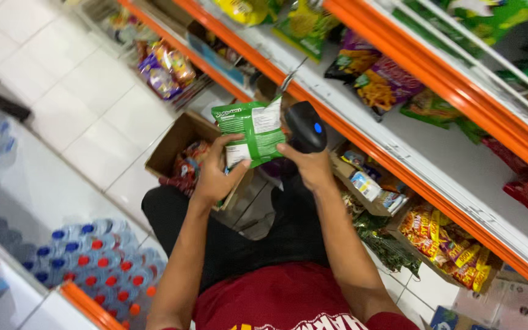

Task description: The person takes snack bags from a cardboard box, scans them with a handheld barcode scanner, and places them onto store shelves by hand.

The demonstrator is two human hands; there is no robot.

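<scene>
My left hand holds a green snack packet by its lower edge, with its white label side turned towards me. My right hand grips a black handheld barcode scanner with a blue dot on its head, right beside the packet's right edge. Both hands are raised in front of the store shelving, above my lap in black trousers.
Orange-edged shelves with several snack bags run across the top right. An open cardboard box of packets sits on the white tile floor. Lower boxes hold yellow packets. Bottled water packs with red and blue caps stand at lower left.
</scene>
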